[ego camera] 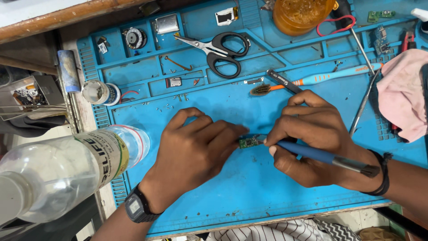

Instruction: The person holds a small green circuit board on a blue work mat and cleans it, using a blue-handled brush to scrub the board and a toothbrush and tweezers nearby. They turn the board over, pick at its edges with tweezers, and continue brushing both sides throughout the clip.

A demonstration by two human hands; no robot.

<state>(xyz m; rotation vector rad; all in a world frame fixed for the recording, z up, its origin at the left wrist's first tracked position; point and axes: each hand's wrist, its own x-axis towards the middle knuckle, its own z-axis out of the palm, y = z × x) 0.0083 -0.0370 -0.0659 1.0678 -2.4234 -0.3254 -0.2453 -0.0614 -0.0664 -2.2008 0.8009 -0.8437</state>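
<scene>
Two hands | left hand (196,145) pinches one circuit board (248,142) | right hand (312,138) grips one blue tool (321,156)

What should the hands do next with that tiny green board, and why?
Probably bring the tool's tip down onto the board. The left hand pins the board on the blue mat with its fingertips, and the right hand holds a blue-handled tool like a pen, its tip right at the board's edge.
</scene>
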